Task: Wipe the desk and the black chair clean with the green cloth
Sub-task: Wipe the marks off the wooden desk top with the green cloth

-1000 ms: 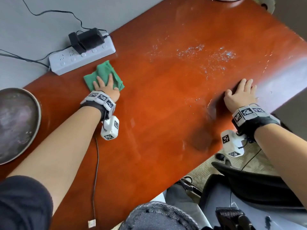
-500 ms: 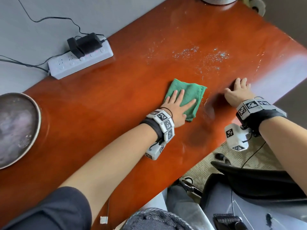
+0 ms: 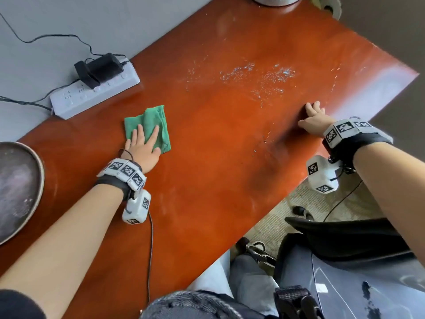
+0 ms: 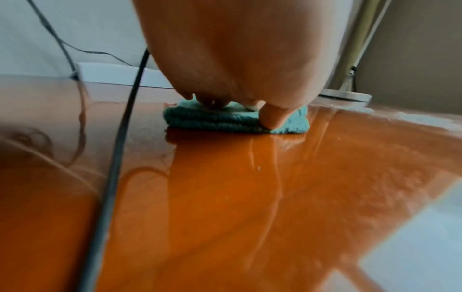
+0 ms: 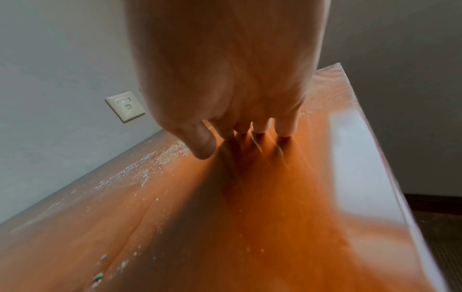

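A folded green cloth (image 3: pixel 149 125) (image 4: pixel 225 120) lies on the glossy red-brown desk (image 3: pixel 230 157), left of centre, near the power strip. My left hand (image 3: pixel 143 143) (image 4: pixel 232 104) presses flat on it with straight fingers. My right hand (image 3: pixel 314 118) (image 5: pixel 247 134) rests on the desk near its right front edge, fingertips down, holding nothing. A patch of pale glittery specks (image 3: pixel 259 77) (image 5: pixel 140 170) lies on the desk behind the right hand. The black chair (image 3: pixel 340 236) stands in front of the desk at lower right, its seat (image 3: pixel 368 284) partly visible.
A white power strip (image 3: pixel 96 95) with a black adapter (image 3: pixel 99 69) and cables sits at the desk's back left. A round metal tray (image 3: pixel 20 187) lies at the far left. A lamp base (image 3: pixel 273 0) stands at the back. A wrist cable (image 3: pixel 150 249) trails across the desk front.
My left hand swept the cloth from near the power strip to the desk's middle, then back left. The right hand stayed near the right edge.
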